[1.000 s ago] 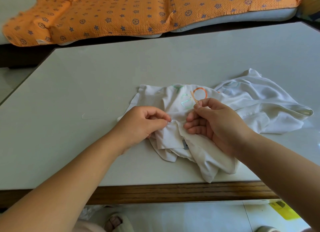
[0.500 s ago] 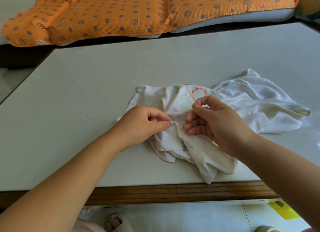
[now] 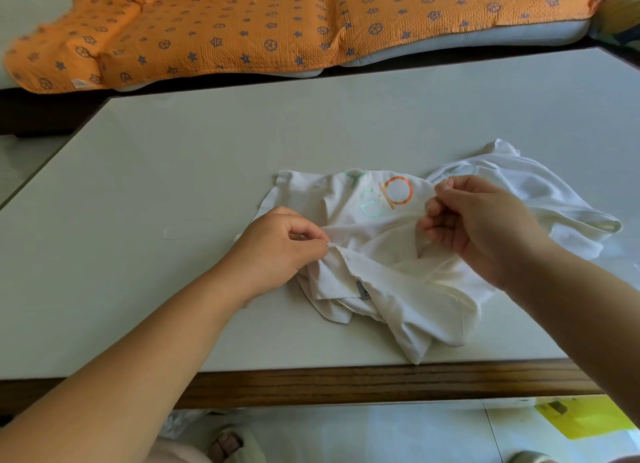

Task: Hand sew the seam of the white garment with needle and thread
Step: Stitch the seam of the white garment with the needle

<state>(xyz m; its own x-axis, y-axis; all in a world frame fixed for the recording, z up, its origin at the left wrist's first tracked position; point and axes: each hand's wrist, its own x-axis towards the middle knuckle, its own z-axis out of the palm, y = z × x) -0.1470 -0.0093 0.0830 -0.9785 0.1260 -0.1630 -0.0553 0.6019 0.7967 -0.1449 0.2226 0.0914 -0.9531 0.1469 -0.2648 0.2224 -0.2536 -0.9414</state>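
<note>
Garment (image 3: 381, 289): on the table (image 3: 207, 171), near its front edge.
Left hand (image 3: 280, 248): at the garment's left side.
Right hand (image 3: 481, 220): over its right part.
Quilt (image 3: 277, 19): behind the table.

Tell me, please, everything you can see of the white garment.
The white garment lies crumpled on the pale table near its front edge, soft thin fabric with orange and pale green printed letters and a small grey label. The left hand pinches a raw seam edge; the right hand grips a raised fold beside it.
</note>
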